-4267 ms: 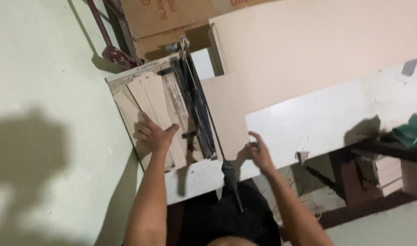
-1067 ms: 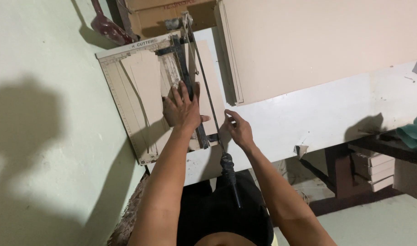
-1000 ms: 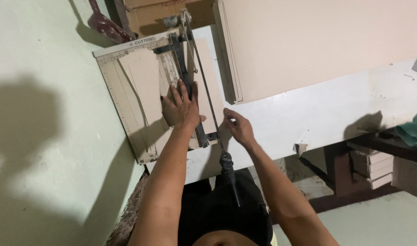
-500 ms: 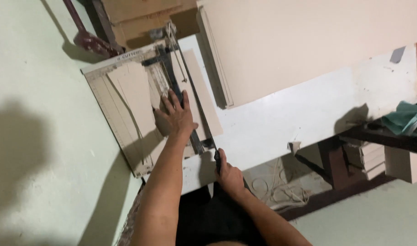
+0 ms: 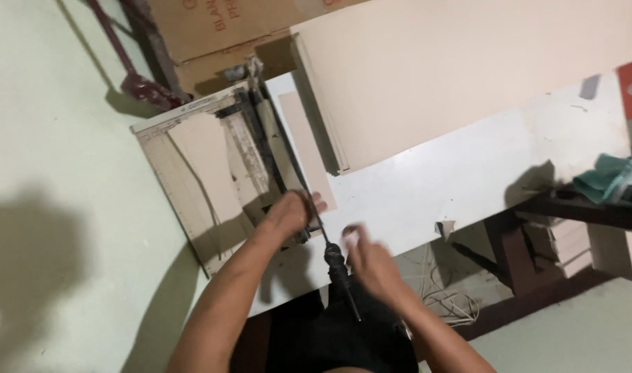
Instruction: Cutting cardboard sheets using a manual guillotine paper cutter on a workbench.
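Note:
A manual tile cutter [image 5: 212, 179] with a beige base and black rails lies on the white table [image 5: 468, 173] against the green wall. My left hand [image 5: 292, 211] rests on the near end of its rails, fingers curled over them. The cutter's lever ends in a black grip [image 5: 337, 266] that sticks out past the table's edge. My right hand [image 5: 368, 259] is blurred just right of that grip and holds nothing. A narrow beige tile strip [image 5: 305, 148] lies beside the rails, and a wider beige piece [image 5: 205, 155] sits on the cutter's base.
A stack of large beige tiles [image 5: 468, 69] covers the far side of the table. Cardboard boxes [image 5: 212, 34] stand behind the cutter. A green cloth [image 5: 616, 179] lies on a dark bench at the right. Loose cord [image 5: 440, 304] is on the floor below.
My right hand has come off the lever's grip and moved up to its right. My left hand has slid down to the near end of the rails.

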